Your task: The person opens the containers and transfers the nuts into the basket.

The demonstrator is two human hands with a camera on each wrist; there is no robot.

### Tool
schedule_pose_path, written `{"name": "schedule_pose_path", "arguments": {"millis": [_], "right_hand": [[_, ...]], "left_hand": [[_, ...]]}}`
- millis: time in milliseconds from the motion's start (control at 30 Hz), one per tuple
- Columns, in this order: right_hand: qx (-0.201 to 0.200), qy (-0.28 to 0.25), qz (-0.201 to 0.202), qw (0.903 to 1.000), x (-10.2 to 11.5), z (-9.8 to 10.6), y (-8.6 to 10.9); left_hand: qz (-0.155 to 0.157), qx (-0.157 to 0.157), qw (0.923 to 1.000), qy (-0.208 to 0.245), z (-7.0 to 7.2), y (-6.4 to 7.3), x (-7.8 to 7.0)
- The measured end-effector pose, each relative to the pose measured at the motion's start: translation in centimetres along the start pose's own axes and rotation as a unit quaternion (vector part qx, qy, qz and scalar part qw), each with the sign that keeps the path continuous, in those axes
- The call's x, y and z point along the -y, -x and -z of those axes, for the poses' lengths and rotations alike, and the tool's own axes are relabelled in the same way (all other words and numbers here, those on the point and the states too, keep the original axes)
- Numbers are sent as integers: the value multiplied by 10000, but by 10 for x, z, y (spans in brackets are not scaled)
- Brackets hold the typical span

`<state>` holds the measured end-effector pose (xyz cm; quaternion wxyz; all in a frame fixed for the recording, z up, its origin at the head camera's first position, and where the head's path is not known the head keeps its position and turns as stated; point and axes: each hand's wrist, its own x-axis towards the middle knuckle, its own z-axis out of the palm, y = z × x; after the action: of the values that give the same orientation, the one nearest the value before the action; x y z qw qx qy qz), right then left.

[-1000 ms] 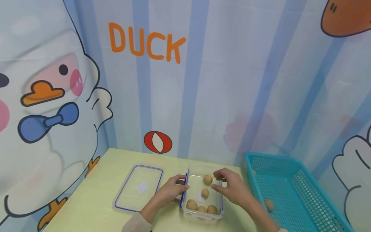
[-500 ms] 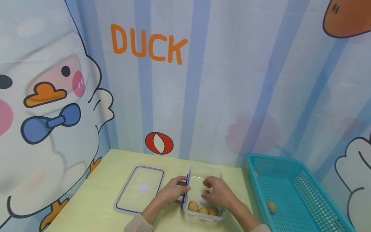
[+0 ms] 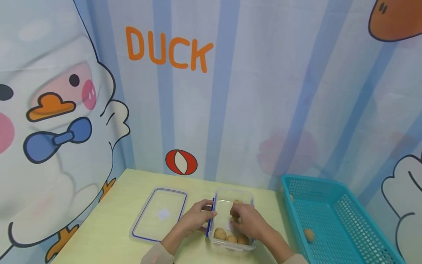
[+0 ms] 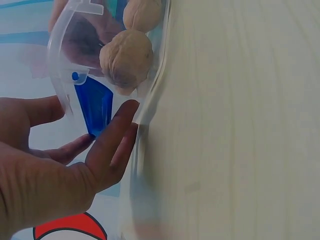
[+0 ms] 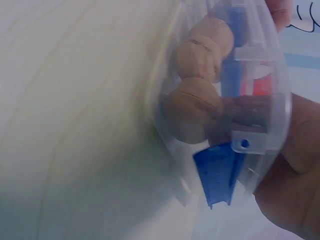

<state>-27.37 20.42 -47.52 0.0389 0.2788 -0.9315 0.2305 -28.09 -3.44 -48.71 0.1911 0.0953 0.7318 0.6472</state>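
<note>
A clear plastic box (image 3: 234, 246) with blue side latches stands on the table. Along its near end lie several walnuts (image 3: 219, 234), and one more walnut (image 3: 236, 202) sits toward the far end. My left hand (image 3: 196, 216) grips the box's left side, thumb over the rim and fingers outside by the blue latch (image 4: 97, 106). Reaching in over the right side, my right hand (image 3: 250, 220) pinches a walnut between thumb and fingers; the hand mostly hides this nut. Through the box wall in the right wrist view, the near walnuts (image 5: 192, 107) show side by side.
To the left lies the flat clear lid (image 3: 158, 216) with its blue seal and a white label. A turquoise basket (image 3: 293, 220) on the right holds another walnut (image 3: 308, 235) and a partly hidden one. A duck-print curtain (image 3: 247, 91) stands behind the table.
My right hand has moved left from the box's right rim into the box, and its fingers have drawn together on a walnut. The left hand keeps its hold on the box.
</note>
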Motion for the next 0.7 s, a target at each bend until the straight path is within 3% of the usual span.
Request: {"name": "schedule_pose_path", "arguments": {"millis": [133,233,433,700], "right_hand": [[8,-448,164,9989,0,13,3],[-139,-498,244,9984,3,31,10],[-704,-341,313,9964,3,72,31],[-1536,-103,-32,9881,-13,116,68]], "left_hand": [[-19,-15,10000,-76,-1,-1,0],[-27,-21,9999,-115,-1,-1,0],[15,-21,9999,-99,-2,1,0],[57,-24,10000,-43,-2,1,-1]]}}
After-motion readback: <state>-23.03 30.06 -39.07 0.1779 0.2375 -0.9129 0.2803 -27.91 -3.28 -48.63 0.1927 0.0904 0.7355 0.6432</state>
